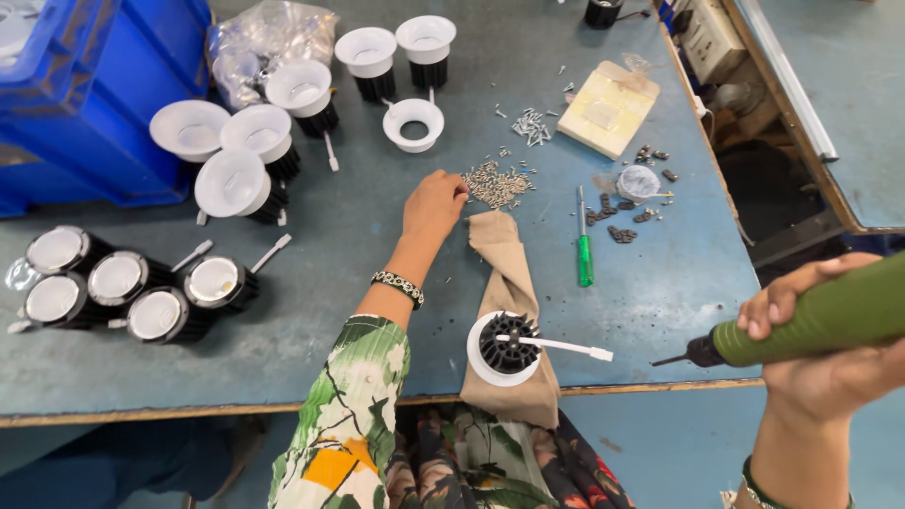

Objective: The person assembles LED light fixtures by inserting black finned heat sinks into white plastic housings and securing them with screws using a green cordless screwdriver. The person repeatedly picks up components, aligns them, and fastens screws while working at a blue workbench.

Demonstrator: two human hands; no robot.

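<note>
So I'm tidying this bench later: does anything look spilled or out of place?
Yes: small screws lie loose across the table by the left hand, with more scattered toward the cream box.

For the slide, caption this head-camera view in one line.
Left hand reaches into a pile of small screws; right hand holds a green electric screwdriver beside a downlight on cloth.

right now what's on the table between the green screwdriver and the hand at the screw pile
In the head view, only the tan cloth lies between the small green screwdriver and the left hand at the screw pile.
</note>
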